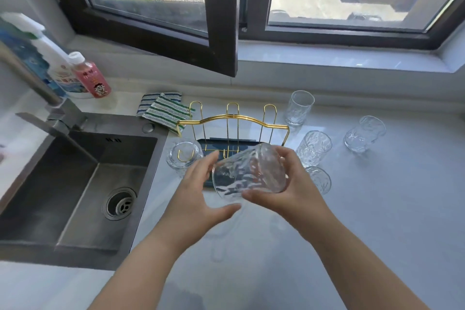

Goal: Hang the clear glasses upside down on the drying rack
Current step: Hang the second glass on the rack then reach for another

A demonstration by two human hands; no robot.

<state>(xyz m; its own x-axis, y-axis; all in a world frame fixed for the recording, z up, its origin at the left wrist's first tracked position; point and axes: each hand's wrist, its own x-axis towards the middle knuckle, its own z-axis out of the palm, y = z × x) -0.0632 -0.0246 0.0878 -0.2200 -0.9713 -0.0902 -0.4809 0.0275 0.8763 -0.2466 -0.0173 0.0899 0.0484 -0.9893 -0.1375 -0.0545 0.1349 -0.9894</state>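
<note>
A gold wire drying rack [232,118] on a dark tray [214,146] stands mid-counter. One clear glass [183,158] hangs upside down on its front left peg. I hold another clear textured glass [249,173] tilted on its side in front of the rack. My right hand [284,191] grips it around the base end. My left hand [201,196] cups the rim end, fingers spread. Upright glasses stand to the right: one [299,107] at the back, one [313,148] near the rack, one [318,178] partly behind my right hand. A further glass [364,137] stands tilted-looking at far right.
A steel sink [75,184] with a tap [32,85] lies to the left. Detergent bottles [88,78] stand at the back left. Striped cloths [163,108] lie behind the rack. An open window frame [221,20] juts over the counter's back.
</note>
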